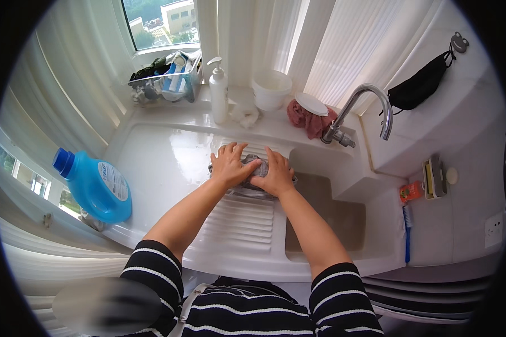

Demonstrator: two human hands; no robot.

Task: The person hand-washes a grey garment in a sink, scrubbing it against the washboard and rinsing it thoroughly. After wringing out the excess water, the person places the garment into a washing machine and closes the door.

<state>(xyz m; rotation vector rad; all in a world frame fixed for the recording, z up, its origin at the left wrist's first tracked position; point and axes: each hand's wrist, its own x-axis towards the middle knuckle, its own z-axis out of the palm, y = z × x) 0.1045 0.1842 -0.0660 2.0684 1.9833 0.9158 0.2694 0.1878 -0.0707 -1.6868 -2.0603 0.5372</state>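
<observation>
A bunched grey cloth (255, 181) lies on the upper part of the white ribbed washboard (239, 224), beside the sink basin. My left hand (229, 166) holds it from the left, fingers curved over it and thumb across the top. From the other side my right hand (276, 174) grips it, its fingers bent along the right edge. The two thumbs come close together over the cloth. Part of the cloth is hidden under my palms.
The sink basin (326, 224) is on the right, under a chrome faucet (376, 95). A blue detergent bottle (98, 185) stands at left. Along the back are a clear bin (191, 84), a white pump bottle (218, 92), a white tub (271, 92) and a pink cloth (309, 121). A blue-handled brush (407, 236) lies at right.
</observation>
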